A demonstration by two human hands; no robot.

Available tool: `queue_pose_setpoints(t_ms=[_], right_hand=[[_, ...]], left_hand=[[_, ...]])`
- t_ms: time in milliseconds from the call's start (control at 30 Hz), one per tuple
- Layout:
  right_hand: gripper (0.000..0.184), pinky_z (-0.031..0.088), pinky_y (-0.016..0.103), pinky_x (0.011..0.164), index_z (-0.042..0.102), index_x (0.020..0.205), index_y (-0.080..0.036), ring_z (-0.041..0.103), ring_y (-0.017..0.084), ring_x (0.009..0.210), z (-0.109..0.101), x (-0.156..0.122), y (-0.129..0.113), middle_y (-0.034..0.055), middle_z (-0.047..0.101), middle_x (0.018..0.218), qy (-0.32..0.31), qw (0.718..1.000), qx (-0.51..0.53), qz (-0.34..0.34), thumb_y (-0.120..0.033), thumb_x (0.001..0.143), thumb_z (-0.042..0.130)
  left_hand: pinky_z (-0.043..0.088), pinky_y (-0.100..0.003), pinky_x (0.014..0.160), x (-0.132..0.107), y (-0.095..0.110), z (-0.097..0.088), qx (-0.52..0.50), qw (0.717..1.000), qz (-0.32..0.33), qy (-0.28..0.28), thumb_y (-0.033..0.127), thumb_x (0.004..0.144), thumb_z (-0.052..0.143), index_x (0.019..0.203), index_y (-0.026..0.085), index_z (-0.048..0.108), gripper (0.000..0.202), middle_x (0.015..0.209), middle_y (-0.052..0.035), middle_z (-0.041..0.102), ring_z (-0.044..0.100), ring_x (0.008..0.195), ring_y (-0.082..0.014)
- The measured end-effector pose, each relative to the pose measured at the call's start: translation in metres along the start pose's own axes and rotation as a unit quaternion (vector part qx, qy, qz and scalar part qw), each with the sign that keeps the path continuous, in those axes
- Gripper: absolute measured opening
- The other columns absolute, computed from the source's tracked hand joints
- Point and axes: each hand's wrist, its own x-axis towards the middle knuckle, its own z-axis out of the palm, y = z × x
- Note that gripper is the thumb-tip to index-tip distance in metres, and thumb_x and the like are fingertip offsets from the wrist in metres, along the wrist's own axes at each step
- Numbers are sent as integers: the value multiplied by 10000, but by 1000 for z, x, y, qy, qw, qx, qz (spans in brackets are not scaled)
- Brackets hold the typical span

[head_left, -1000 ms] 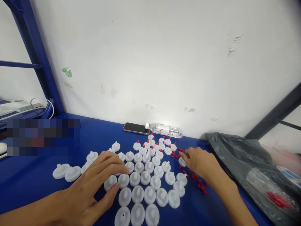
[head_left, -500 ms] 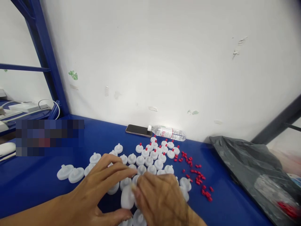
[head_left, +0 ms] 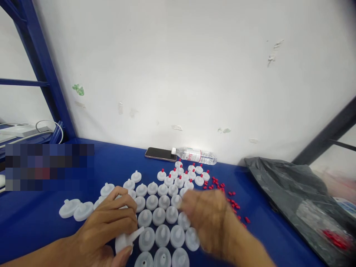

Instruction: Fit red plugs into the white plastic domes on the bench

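Observation:
My left hand (head_left: 111,226) is closed around a white plastic nozzle cap (head_left: 124,241), its thin spout pointing up and to the right. Rows of similar white nozzle caps (head_left: 162,235) stand spout-up on the blue table in front of and between my hands. My right hand (head_left: 204,218), smeared by motion, hovers over the right side of these rows; its fingers are curled, but whether anything is in them cannot be made out. Farther back, several caps bear small red tips (head_left: 179,178). Loose red tips (head_left: 233,204) lie scattered right of my right hand, partly hidden behind it.
A phone (head_left: 160,153) and a clear water bottle (head_left: 196,155) lie by the wall. At right is a dark grey plastic bag (head_left: 278,185) with a clear bag of red pieces (head_left: 333,237) on it. A blue metal frame (head_left: 47,66) rises at left.
My hands have moved apart. My right hand went right, away from the cap in my left hand. That cap now shows a long thin spout, and my left hand has shifted left with it.

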Motion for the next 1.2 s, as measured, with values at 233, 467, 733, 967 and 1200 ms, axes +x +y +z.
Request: queue_pose_setpoints(t_ms=[233,467,733,967,1200], right_hand=[[364,263,298,555,588,739,-234,660,211,624,-31,-31,84,32,688,679,-206,911,-128,333,-338,1049,429],[371,241,301,534,626,726,-236,667,238,598,-18,-38,90,59,680,643,-216,898,-169,343,-394,1028,479],[393,364,299,575,627,912,-247,645,151,611,-13,-1,22,-19,704,745,-101,981,24,166,-459,1068,335],[307,298,362,502,593,884,-269,647,143,640,15,6,-31,-64,708,784,-131,991,7,-24,-323,1068,353],[408,272,328,538,560,710,-225,566,140,505,-22,0,25,-2,654,631,-117,972,-50,200,-346,1043,357]], left_hand=[[473,-402,742,4,-12,-2,-19,999,-28,-5,168,828,620,1015,242,571,207,823,-18,673,562,765,-215],[545,-325,825,3,-6,-14,-13,996,-61,-62,216,908,705,1186,279,604,303,1023,-21,707,614,943,-205],[545,-368,873,-1,-6,-7,-50,996,-65,-17,162,892,739,1247,267,571,406,1106,-50,714,607,1013,-235],[523,-377,874,3,0,-10,-36,999,-26,-30,284,954,691,1171,250,584,245,1032,-51,711,602,977,-229],[529,-406,929,-1,0,-15,-22,997,-67,-40,103,901,516,1279,256,524,408,1130,-80,668,577,1087,-251]])
